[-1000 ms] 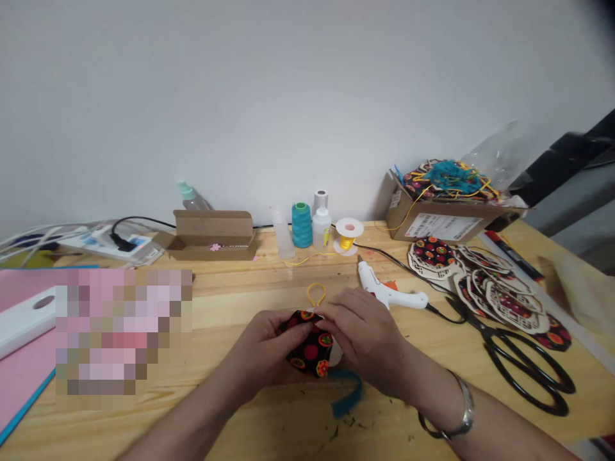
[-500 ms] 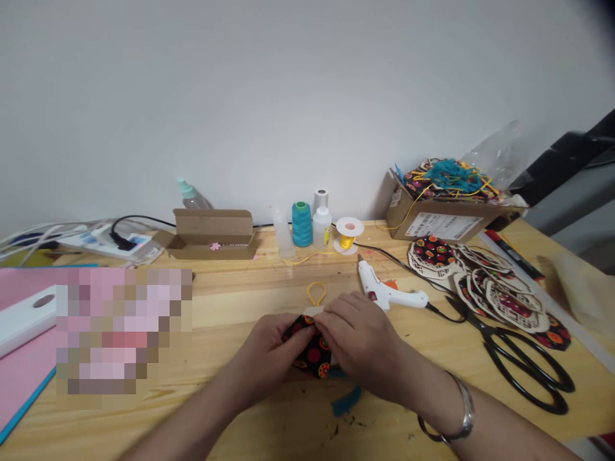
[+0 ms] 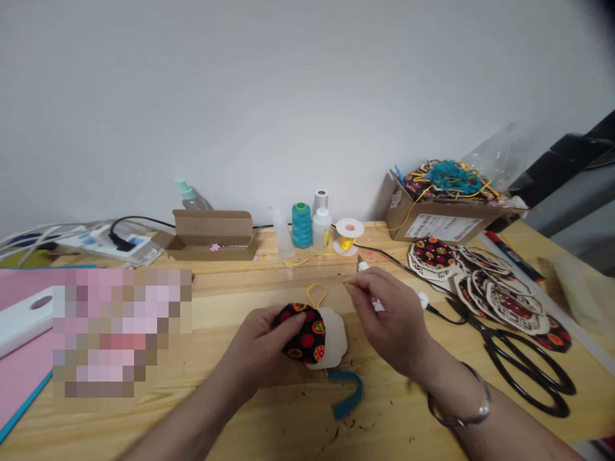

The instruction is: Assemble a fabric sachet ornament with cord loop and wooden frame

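Observation:
My left hand (image 3: pixel 262 339) pinches a black patterned fabric piece (image 3: pixel 306 339) between thumb and fingers. The fabric covers the left part of a pale scalloped disc (image 3: pixel 337 336), whose right side lies bare. A yellow cord loop (image 3: pixel 316 294) sticks out at the disc's top, and a teal tassel (image 3: pixel 353 390) trails from its bottom. My right hand (image 3: pixel 394 317) is raised to the right of the disc, thumb and fingertips closed together; whether anything is between them cannot be seen. Behind it lies a white glue gun (image 3: pixel 364 267), mostly hidden.
Black scissors (image 3: pixel 523 365) lie at right beside stacked patterned cut-out pieces (image 3: pixel 514 301). A cardboard box (image 3: pixel 442 224) of fabric and threads stands behind them. Along the wall are a teal thread cone (image 3: pixel 302 226), a yellow thread spool (image 3: pixel 350 235), bottles and an open small box (image 3: pixel 214 246).
My right hand has left the fabric and moved up and right, in front of the glue gun. The disc's right side and the teal tassel now show; my left hand still grips the fabric.

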A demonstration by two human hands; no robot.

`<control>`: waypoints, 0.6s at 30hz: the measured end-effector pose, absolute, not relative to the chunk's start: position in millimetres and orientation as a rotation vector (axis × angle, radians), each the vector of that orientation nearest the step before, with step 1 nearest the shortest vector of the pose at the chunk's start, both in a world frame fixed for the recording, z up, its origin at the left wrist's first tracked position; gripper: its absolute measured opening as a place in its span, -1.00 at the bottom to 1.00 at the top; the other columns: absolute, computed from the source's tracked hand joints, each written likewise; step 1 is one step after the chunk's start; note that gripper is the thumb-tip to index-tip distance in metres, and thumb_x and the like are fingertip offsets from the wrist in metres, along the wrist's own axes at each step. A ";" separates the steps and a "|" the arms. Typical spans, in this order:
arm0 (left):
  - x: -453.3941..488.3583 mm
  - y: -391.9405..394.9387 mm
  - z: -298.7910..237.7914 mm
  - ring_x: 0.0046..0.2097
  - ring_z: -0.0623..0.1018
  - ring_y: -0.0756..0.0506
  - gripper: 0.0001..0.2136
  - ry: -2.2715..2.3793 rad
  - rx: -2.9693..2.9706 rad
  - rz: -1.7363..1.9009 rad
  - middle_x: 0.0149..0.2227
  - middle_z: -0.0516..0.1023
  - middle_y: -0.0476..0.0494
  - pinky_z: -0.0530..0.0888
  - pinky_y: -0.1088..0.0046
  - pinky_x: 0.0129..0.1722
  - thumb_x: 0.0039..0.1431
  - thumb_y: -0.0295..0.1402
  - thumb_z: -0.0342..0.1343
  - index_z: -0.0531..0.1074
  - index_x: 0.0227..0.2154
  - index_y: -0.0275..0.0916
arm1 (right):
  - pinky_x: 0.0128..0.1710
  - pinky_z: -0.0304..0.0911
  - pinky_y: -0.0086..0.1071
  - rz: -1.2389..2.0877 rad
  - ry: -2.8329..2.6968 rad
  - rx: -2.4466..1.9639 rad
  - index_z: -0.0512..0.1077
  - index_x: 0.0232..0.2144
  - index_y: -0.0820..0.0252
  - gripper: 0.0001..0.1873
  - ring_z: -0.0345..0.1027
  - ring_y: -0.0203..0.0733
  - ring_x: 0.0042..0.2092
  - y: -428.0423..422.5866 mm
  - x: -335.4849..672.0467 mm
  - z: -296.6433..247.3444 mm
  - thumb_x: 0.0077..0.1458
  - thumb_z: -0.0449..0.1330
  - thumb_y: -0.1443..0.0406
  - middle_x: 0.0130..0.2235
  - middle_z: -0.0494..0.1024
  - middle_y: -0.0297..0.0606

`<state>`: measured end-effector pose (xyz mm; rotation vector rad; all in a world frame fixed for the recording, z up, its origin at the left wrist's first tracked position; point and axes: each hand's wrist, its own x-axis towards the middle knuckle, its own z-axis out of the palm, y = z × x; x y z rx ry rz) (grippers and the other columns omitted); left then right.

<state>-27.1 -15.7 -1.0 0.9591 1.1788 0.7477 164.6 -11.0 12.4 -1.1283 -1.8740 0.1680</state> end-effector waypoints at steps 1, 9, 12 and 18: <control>-28.0 -14.2 -2.2 -0.42 0.54 -0.06 -0.79 1.185 0.932 0.784 -0.45 0.63 -0.12 0.46 0.46 -0.36 -0.02 -0.24 0.20 0.57 -0.39 -0.28 | -0.39 0.19 -0.43 0.289 -1.851 -1.089 0.37 -0.42 0.23 -0.87 0.27 -0.31 -0.40 -13.2 165.8 18.1 0.13 0.04 0.41 -0.46 0.43 -0.30; -31.1 -10.1 -3.6 -0.45 0.55 -0.07 -0.78 1.149 0.748 0.892 -0.50 0.61 -0.15 0.46 0.48 -0.43 -0.04 -0.26 0.23 0.55 -0.41 -0.34 | -0.47 0.12 -0.57 1.011 -2.706 -0.302 0.36 -0.60 0.22 -0.82 0.28 -0.43 -0.45 -37.3 155.6 31.2 0.01 0.17 0.45 -0.51 0.46 -0.42; -30.6 -12.0 -3.1 -0.45 0.54 -0.06 -0.78 1.110 0.737 0.879 -0.50 0.61 -0.15 0.45 0.51 -0.45 -0.02 -0.26 0.23 0.55 -0.40 -0.34 | -0.39 0.16 -0.56 1.002 -2.535 -0.685 0.43 -0.30 0.17 -0.83 0.33 -0.40 -0.35 -35.3 155.0 26.3 0.03 0.14 0.45 -0.35 0.52 -0.38; -28.7 -17.0 -2.3 -0.53 0.51 -0.04 -0.76 1.063 0.740 0.815 -0.54 0.58 -0.11 0.47 0.45 -0.52 -0.02 -0.24 0.22 0.55 -0.35 -0.32 | -0.53 0.06 -0.48 0.725 -1.979 -1.328 0.46 -0.33 0.16 -0.83 0.21 -0.36 -0.53 -20.8 153.4 3.9 0.11 0.11 0.22 -0.56 0.43 -0.40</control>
